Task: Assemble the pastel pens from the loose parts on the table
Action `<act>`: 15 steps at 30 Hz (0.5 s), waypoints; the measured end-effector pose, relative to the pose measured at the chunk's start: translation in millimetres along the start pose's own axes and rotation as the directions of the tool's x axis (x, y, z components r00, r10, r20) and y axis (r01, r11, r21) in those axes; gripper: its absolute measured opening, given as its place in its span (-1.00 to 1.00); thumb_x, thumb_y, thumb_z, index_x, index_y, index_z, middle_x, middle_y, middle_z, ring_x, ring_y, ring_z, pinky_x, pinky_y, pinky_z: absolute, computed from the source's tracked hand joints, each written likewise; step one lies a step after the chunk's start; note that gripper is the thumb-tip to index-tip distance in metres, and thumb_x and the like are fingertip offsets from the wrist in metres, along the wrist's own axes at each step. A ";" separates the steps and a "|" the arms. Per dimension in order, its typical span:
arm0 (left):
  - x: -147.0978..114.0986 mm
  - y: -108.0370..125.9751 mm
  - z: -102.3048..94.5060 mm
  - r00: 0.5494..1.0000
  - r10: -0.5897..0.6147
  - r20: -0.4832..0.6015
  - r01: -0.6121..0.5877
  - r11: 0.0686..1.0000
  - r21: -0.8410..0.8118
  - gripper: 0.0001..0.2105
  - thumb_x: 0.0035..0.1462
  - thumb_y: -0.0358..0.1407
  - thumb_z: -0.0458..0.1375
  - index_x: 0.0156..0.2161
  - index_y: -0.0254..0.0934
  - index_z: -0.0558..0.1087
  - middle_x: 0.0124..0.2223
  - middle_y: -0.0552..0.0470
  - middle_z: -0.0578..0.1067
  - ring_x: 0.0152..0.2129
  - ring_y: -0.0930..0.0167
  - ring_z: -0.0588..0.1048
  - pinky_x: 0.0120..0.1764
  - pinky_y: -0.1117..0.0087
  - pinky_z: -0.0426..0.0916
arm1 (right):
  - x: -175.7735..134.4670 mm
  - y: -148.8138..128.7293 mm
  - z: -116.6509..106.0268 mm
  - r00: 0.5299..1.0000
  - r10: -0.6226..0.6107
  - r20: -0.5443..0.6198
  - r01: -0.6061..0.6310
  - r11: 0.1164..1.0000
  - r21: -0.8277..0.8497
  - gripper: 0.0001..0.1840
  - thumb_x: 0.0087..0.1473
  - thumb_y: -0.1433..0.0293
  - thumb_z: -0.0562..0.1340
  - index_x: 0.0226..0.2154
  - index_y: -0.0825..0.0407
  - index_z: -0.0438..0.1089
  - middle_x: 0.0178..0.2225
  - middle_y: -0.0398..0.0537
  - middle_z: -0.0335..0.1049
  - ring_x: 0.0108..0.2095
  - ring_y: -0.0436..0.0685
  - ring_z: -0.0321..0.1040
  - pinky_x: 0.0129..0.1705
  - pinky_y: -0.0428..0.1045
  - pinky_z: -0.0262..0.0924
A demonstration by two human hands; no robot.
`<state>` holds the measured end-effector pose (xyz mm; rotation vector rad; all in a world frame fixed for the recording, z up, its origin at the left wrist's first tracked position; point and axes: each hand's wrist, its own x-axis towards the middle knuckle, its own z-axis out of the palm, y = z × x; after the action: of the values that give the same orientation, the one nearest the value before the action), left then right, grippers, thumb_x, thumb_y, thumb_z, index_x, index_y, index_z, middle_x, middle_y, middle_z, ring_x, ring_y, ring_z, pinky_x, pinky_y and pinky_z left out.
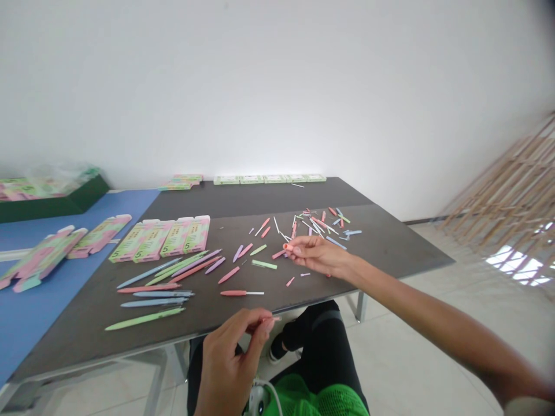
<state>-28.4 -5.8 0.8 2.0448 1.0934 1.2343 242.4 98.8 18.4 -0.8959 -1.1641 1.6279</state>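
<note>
1. The grip of the left hand is pressed together on a small pink pen part, pinched between thumb and fingertips and held in the air just in front of the near edge of the bench. The grip of the right hand is pinching a short orange-pink piece out over the scattered parts.

2. The left hand's part hangs over the person's lap, not over the bench. If the pinch loosens, I reckon it falls to the floor or into the green mesh below.

3. The right forearm reaches across the loose pen parts. Those are thin and round; a careless sweep of the wrist could roll them towards the far right edge.

4. A pink barrel with a white refill lies near the front edge, between the two hands. A nudge could send it over.

5. The finished pens lie side by side at the left, well apart from both hands, near the flat cartons. They look safe, though the colours could get mixed when parts are matched.
</note>
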 end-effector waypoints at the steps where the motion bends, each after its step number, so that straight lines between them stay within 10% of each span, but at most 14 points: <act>1: -0.4 0.2 0.0 1.000 0.002 0.001 -0.002 1.000 -0.003 -0.88 0.36 -0.27 0.23 -0.22 -0.20 0.60 -0.37 0.11 0.65 -0.46 0.44 0.61 -0.30 0.52 0.48 | 2.2 3.5 -3.1 1.000 0.014 0.019 -0.015 0.997 0.081 -0.62 -0.19 0.25 0.66 -0.30 -0.02 0.65 -0.33 -0.11 0.62 -0.30 0.01 0.51 -0.23 -0.08 0.38; 15: -1.2 -8.0 -1.2 1.000 -0.003 0.019 0.003 1.000 -0.008 -0.89 0.36 -0.26 0.23 -0.20 -0.18 0.59 -0.37 0.13 0.65 -0.47 0.46 0.62 -0.28 0.54 0.49 | -2.6 11.3 7.2 0.951 -0.082 0.299 0.042 0.990 0.137 -0.67 -0.12 0.31 0.64 -0.33 -0.01 0.59 -0.33 -0.15 0.50 -0.36 -0.02 0.33 -0.29 -0.08 0.24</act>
<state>-32.7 -2.4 -5.3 2.0443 1.0811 1.2133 233.7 92.7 9.8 -0.5314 -1.2628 1.8105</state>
